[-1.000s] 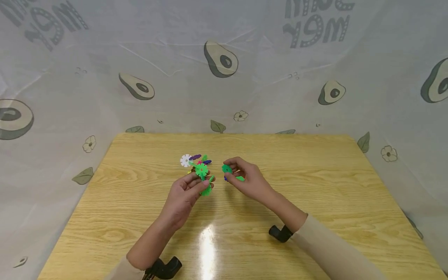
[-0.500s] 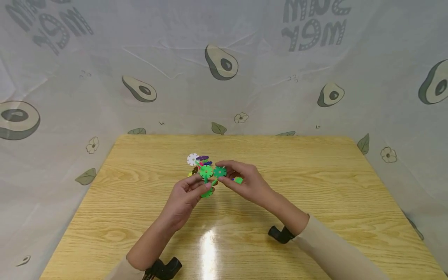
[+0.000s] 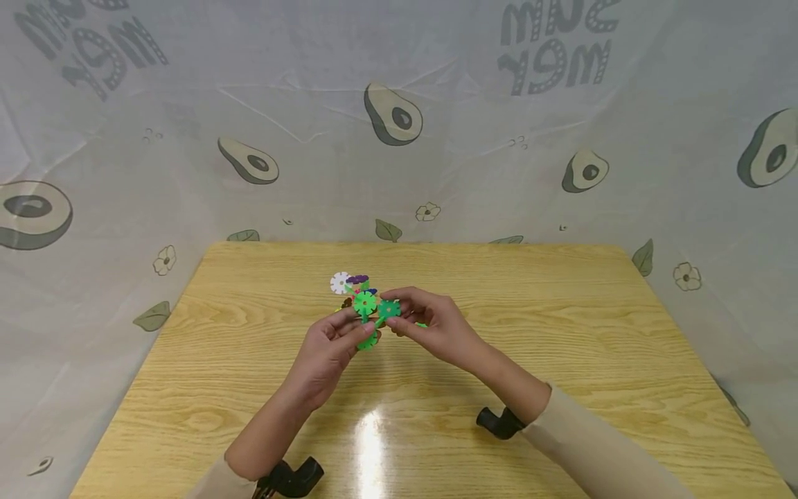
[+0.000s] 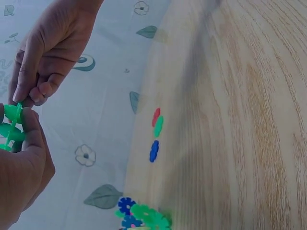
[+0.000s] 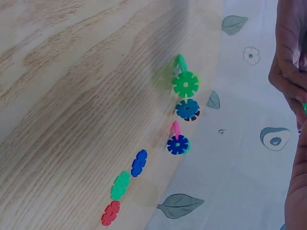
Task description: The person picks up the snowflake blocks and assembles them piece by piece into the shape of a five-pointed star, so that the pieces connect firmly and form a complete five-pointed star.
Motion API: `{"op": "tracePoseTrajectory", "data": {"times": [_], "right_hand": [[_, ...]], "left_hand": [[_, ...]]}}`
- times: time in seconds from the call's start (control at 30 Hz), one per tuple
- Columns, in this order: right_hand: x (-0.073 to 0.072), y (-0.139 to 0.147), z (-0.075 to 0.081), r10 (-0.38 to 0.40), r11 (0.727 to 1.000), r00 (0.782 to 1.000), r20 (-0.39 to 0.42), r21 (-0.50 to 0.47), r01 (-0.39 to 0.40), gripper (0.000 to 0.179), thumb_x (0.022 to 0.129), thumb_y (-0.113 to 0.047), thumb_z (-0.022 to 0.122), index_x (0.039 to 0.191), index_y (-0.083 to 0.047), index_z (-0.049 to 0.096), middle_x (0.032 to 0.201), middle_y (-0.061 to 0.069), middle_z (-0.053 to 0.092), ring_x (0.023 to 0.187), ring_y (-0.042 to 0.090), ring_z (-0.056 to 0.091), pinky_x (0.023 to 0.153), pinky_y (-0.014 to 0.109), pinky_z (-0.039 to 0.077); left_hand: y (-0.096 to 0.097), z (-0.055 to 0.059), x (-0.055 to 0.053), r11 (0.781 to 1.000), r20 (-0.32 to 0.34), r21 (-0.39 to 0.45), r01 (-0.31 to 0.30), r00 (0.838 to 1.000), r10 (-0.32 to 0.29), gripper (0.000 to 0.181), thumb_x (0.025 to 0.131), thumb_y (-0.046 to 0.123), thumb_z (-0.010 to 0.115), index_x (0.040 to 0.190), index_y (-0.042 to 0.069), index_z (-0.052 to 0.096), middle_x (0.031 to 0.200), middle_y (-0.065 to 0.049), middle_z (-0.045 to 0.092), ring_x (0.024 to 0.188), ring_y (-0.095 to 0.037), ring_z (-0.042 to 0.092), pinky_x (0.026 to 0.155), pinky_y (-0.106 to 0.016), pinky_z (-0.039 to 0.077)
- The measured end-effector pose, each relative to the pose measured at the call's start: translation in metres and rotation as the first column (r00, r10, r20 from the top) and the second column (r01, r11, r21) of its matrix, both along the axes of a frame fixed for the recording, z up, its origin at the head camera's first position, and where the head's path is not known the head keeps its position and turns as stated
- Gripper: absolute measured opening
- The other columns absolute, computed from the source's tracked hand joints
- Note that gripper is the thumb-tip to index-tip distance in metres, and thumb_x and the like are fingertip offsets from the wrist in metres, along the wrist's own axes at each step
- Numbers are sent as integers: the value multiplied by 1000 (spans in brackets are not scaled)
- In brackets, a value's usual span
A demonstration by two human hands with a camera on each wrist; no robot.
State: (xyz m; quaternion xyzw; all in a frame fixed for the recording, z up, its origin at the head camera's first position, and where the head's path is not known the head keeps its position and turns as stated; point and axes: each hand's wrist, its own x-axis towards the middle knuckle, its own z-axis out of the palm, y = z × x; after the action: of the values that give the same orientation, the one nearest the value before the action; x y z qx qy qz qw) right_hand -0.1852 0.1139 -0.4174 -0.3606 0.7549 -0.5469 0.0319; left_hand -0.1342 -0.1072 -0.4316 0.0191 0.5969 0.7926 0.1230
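My left hand (image 3: 333,346) grips a joined cluster of bright green notched discs (image 3: 365,303) between thumb and fingers, above the table. My right hand (image 3: 439,326) pinches a darker green notched disc (image 3: 389,310) by its edge. That disc meets the right side of the cluster; whether their slots are interlocked cannot be seen. In the left wrist view, the left hand (image 4: 26,167) and the right hand (image 4: 55,52) come together at the green pieces (image 4: 14,115). Only parts of both hands show at the right edge of the right wrist view.
Behind the left hand stand more joined discs, among them a white disc (image 3: 340,283) and a purple one (image 3: 357,279). Flat on the table lie a blue disc (image 5: 139,163), a green disc (image 5: 120,185) and a red disc (image 5: 111,212). A printed cloth (image 3: 399,173) hangs beyond the table.
My right hand has moved left, bringing its darker green disc from apart to against the cluster. The left hand keeps its grip and has hardly moved.
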Motion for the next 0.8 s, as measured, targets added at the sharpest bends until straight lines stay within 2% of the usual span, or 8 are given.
{"op": "tracePoseTrajectory", "data": {"times": [0.27,0.4,0.57,0.67,0.8], "right_hand": [[4,-3,0,25,999,999,47,-37,-24,37,99,0,68,135,5,63,98,20,72,83,16,71,74,30,64],[8,-8,0,0,997,999,49,-75,4,37,98,2,68,135,3,63,95,20,70,81,13,70,72,28,63],[9,-14,-4,4,989,997,72,-146,7,35,98,4,68,132,7,63,90,24,67,79,8,72,71,30,65],[7,-14,-4,38,985,995,92,-170,-22,35,98,5,67,132,9,62,89,26,66,77,11,74,72,32,66],[5,-11,-1,77,986,993,95,-155,-61,36,98,6,67,133,9,62,89,26,67,78,17,76,73,37,67]], "left_hand": [[-1,-1,2,1000,-31,3,5,1000,-4,49,105,3,59,149,-11,45,115,10,75,112,-3,70,101,-19,57],[-1,0,3,1000,-46,1,-16,999,16,48,104,2,61,148,-12,47,114,11,76,112,-3,70,100,-19,57],[-1,-1,1,999,-41,8,-33,999,33,48,103,2,61,147,-12,47,112,12,77,111,-3,70,97,-19,57],[-3,-2,1,1000,-35,16,-27,999,27,46,104,3,61,146,-11,48,110,12,77,109,-5,70,96,-19,57],[-7,-2,-1,1000,-39,17,18,999,-18,44,105,4,60,144,-11,49,110,11,77,107,-6,71,97,-20,58]]}}
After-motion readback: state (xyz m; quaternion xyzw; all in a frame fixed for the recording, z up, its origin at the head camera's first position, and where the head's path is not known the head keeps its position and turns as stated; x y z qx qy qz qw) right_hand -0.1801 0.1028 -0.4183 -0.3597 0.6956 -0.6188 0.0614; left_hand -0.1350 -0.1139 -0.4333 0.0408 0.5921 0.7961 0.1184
